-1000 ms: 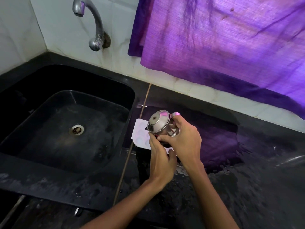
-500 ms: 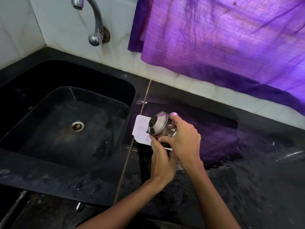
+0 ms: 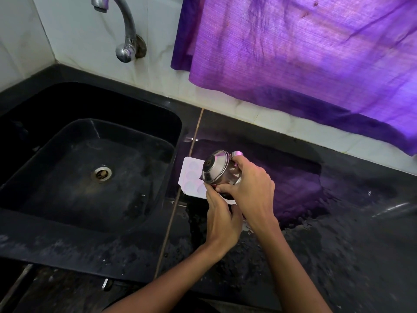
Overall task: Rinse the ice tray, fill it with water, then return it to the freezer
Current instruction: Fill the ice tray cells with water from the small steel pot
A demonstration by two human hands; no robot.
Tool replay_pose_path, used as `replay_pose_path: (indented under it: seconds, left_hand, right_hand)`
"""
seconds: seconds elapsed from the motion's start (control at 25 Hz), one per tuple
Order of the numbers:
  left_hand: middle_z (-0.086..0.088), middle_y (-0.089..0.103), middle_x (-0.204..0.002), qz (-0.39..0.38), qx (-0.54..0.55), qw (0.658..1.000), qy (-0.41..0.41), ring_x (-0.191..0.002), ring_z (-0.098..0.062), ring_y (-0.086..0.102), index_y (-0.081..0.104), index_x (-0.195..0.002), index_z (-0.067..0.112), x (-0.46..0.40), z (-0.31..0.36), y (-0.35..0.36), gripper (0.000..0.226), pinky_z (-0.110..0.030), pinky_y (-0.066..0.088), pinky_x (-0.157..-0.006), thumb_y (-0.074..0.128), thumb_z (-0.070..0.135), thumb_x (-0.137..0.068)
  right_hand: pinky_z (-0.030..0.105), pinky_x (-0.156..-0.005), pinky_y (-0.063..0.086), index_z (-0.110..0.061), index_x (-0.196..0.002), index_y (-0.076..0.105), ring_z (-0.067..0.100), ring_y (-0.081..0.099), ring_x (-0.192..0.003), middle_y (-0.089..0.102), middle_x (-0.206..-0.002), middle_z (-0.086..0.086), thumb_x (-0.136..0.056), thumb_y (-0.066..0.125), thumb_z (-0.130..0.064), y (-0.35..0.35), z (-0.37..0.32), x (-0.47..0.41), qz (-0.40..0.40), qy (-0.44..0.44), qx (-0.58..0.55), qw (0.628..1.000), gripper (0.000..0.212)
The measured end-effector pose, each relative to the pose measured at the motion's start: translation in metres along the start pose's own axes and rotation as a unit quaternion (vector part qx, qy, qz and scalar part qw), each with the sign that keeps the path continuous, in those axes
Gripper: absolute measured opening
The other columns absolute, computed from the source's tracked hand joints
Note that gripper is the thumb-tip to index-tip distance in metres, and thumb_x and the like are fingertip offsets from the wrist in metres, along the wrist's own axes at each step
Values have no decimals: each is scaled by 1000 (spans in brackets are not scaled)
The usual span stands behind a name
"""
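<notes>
Filling looked under way: your right hand (image 3: 250, 190) was clamped on a tilted steel cup (image 3: 217, 169) over the white ice tray (image 3: 191, 177), which lay on the wet table (image 3: 338, 245) just beside the sink (image 3: 135, 123) edge. Your left hand (image 3: 222, 219) closed on the tray's near end. Freezer return remained; open table lay rightward.

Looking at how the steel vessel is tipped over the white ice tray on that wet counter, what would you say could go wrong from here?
1. The right hand tilts the steel vessel steeply over the ice tray; a fast pour could overshoot the shallow cells onto the counter.
2. The counter already looks wet, so the tray, steadied only by the left hand, might slide.
3. The tray sits near the sink edge; a nudge could tip it in.
</notes>
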State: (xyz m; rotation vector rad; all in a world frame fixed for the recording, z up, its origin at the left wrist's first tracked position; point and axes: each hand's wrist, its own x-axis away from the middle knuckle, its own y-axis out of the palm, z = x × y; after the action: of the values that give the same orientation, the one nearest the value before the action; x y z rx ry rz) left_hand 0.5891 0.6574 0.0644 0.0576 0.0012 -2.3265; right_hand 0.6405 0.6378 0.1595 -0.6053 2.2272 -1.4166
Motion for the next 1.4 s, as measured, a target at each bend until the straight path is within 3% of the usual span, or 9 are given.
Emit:
replay_pose_path:
  seconds: [0.12, 0.24, 0.48, 0.68, 0.92, 1.08, 1.16, 1.24, 1.4]
  left_hand:
    - [0, 46, -134, -3, 4, 1000, 1, -109, 2, 53, 8, -148, 19, 0, 1, 1, 84, -1, 40, -76, 59, 1, -85]
    - [-1, 46, -135, -7, 8, 1000, 1, -108, 1, 55, 7, -149, 20, 0, 3, 2, 84, -3, 42, -76, 59, 1, -85]
    - [-4, 46, -136, -14, 18, 1000, 3, -90, 12, 58, 4, -150, 16, 3, 10, 4, 85, -2, 43, -68, 58, -2, -86]
    - [-3, 45, -136, -3, 16, 1000, 7, -106, -1, 56, 4, -149, 19, 3, 11, 3, 87, -7, 47, -72, 59, -2, -85]
    - [2, 43, -134, 8, 6, 1000, 9, -109, 1, 53, 0, -149, 27, 6, 18, -1, 90, -5, 45, -74, 56, -2, -85]
    - [4, 30, -147, 20, -25, 999, 17, -129, -6, 39, -3, -151, 24, 5, 21, -5, 91, -18, 39, -102, 50, -2, -81]
    - [6, 26, -148, 22, -38, 999, 11, -129, -4, 36, -2, -151, 21, 4, 23, -7, 88, -5, 34, -97, 49, -4, -84]
    - [4, 27, -149, 32, -39, 999, 9, -126, -1, 38, 5, -151, 19, 4, 25, -9, 80, 4, 31, -89, 48, -3, -87]
    - [7, 31, -147, 58, -8, 998, 20, -115, 23, 35, 15, -149, 16, -3, 29, -12, 67, 6, 30, -83, 45, -2, -92]
  right_hand:
    - [20, -54, 27, -28, -114, 51, 11, 60, -91, 64, -91, -14, -61, 83, -33, -1, 1, 0, 9, -9, 6, 1000, 61]
    - [27, -66, 36, -28, -112, 51, 12, 61, -89, 61, -86, -16, -60, 83, -35, -1, 2, -1, 22, -13, 15, 1000, 61]
    - [31, -72, 42, -29, -113, 50, 14, 62, -90, 67, -92, -12, -60, 84, -36, -3, 4, 0, 33, -23, 13, 999, 63]
    - [34, -74, 48, -28, -112, 51, 14, 63, -90, 67, -92, -12, -59, 84, -37, -5, 4, 2, 43, -34, 4, 999, 63]
    - [40, -79, 51, -30, -111, 55, 9, 63, -93, 69, -93, -13, -54, 87, -37, -2, 8, 1, 56, -21, -79, 995, 65]
    - [26, -81, 50, -26, -110, 61, -6, 58, -85, 71, -100, -11, -48, 91, -31, 1, 14, -1, 55, 7, -179, 982, 69]
    - [14, -79, 46, -19, -113, 62, -13, 55, -81, 70, -106, -9, -47, 92, -24, 2, 17, -3, 49, 17, -236, 970, 73]
    - [12, -87, 45, -15, -119, 61, -10, 56, -95, 67, -112, -9, -47, 93, -19, 4, 18, -4, 44, 32, -301, 952, 79]
    - [7, -85, 44, -24, -109, 61, -7, 56, -95, 60, -99, -23, -48, 91, -8, 5, 19, -7, 38, 46, -407, 912, 69]
